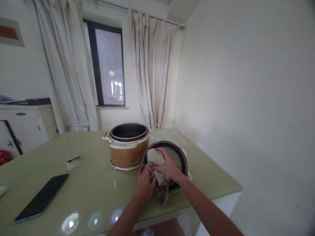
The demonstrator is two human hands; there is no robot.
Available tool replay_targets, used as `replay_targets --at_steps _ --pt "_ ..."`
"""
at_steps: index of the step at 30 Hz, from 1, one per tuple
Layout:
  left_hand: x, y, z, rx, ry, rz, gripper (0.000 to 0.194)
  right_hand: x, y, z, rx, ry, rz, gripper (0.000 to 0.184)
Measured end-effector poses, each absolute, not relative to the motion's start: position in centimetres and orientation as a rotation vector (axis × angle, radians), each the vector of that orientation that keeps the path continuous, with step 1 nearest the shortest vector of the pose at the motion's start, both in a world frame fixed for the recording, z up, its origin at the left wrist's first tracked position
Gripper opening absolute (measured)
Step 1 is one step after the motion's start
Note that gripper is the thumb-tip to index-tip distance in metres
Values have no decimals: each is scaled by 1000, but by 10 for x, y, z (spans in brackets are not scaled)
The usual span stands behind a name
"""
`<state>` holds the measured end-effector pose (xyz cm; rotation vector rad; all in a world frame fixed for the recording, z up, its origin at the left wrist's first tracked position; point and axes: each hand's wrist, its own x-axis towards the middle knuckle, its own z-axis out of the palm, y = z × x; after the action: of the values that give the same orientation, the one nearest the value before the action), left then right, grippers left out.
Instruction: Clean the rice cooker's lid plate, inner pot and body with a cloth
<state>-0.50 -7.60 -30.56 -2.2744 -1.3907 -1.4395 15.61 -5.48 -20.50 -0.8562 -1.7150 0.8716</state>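
Note:
A round cooker lid point(181, 157) with a dark rim and grey inner face is tilted up toward me, to the right of the cooker. My right hand point(168, 165) is closed on a crumpled pale cloth point(156, 157) with dark patterned parts, pressed against the lid's inside. At the lid's lower left edge, my left hand point(145, 183) is curled round the rim, its thumb side against the cloth. Part of its grip is hidden. The cloth's dark end hangs over the near rim. Behind the lid stands an orange-brown and white electric cooker point(124, 155), its top uncovered and a dark pot inside.
A glossy green tabletop point(93, 183) holds a black tablet-like slab point(43, 196) at left and a small pale packet point(74, 161) behind it. A white wall point(246, 98) runs along the right. Curtains point(157, 65), a window and a white cabinet point(27, 121) lie beyond.

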Motion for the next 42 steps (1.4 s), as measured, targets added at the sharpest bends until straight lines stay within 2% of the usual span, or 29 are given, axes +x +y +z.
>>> replay_targets --at_steps 5,9,12,16,19,22,25,27,30,34,37,40,42 --pt "-2 -90 -288 -2368 -1405 -1432 60 179 -37 -167 -1014 -1405 579 71" --pt "0 -94 -283 -2422 -1423 -1417 60 198 -39 -129 -901 -1469 116 78" --pt "1 -91 -286 -2382 -1412 -1408 54 202 -48 -129 -816 -1790 -101 76" --pt "2 -84 -295 -2287 -1366 -1399 45 189 -58 -172 -910 -2228 61 72" --pt "1 -79 -302 -2217 -1371 -1399 42 179 -63 -198 -1067 -2329 232 80" --pt "0 -79 -303 -2188 -1447 -1399 40 177 -64 -198 -1227 -2339 156 81" --pt "-2 -81 -300 -2209 -1526 -1368 36 177 -60 -189 -1364 -2390 109 92" --pt "-2 -81 -299 -2200 -1587 -1387 42 174 -56 -187 -1363 -2451 142 96" --pt "-2 -79 -300 -2178 -1613 -1466 57 167 -53 -192 -1319 -2506 123 88" --pt "-1 -75 -304 -2141 -1627 -1605 54 163 -53 -195 -1324 -2518 122 77" --pt "-1 -71 -307 -2122 -1664 -1789 57 167 -57 -193 -1315 -2551 74 76" --pt "-4 -65 -311 -2156 -1707 -1999 74 170 -62 -191 -1300 -2626 -31 80" --pt "-6 -62 -312 -2228 -1723 -2118 86 170 -67 -189 -1284 -2689 -103 76"
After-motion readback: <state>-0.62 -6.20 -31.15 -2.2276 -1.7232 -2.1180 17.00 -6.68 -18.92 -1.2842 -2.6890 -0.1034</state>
